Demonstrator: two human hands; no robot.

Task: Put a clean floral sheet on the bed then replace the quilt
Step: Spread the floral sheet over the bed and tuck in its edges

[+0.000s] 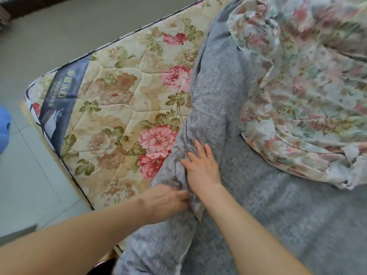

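Floral sheet (pixel 309 100), thin and crumpled, lies bunched across the bed's far right. Nearer, the right hand (pixel 202 167) presses flat-fingered on a grey woven cover (pixel 218 92); the left hand (pixel 168 199) pinches its ridged fold, running lengthwise along the quilted flowered mattress (pixel 119 108).

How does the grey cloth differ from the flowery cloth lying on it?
The grey cloth is plain and mottled; the flowery cloth bears pink blooms. The grey one lies underneath with both hands on it, the flowery one on top, untouched. Both are rumpled and leave the mattress partly bare.
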